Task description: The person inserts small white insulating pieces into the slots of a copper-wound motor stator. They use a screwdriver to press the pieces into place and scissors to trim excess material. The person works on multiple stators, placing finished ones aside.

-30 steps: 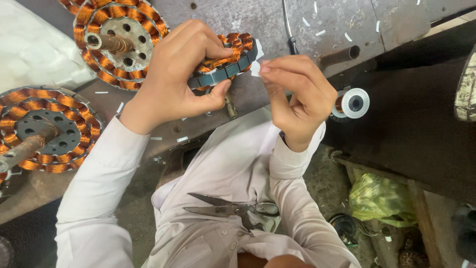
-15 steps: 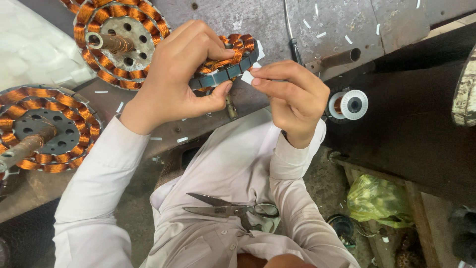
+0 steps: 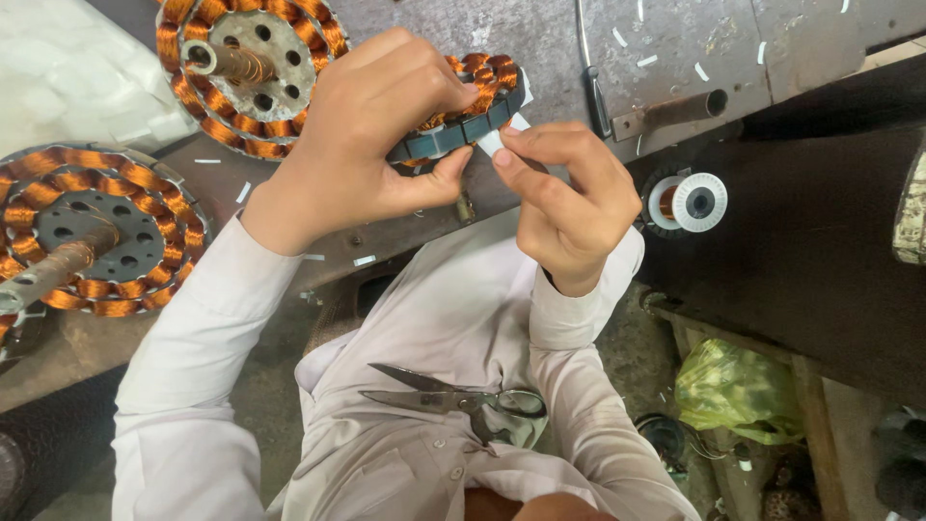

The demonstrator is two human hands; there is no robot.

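My left hand [image 3: 371,135] grips a small round stator [image 3: 473,111] with copper windings and a dark steel edge, held on its side above the bench. My right hand [image 3: 569,198] pinches a small white paper strip [image 3: 502,135] between thumb and forefinger, pressed against the stator's rim. Both hands meet at the stator. Most of the stator's face is hidden behind my left fingers.
Two larger wound stators with shafts lie on the metal bench [image 3: 675,48], one at the top [image 3: 246,68], one at the left [image 3: 87,232]. A wire spool [image 3: 690,201] stands to the right. Scissors [image 3: 453,396] rest on my lap. A yellow-green bag [image 3: 738,391] lies on the floor.
My right hand has moved up and left from in front of my chest, bringing the white strip to the stator's rim. The left hand has kept its hold.
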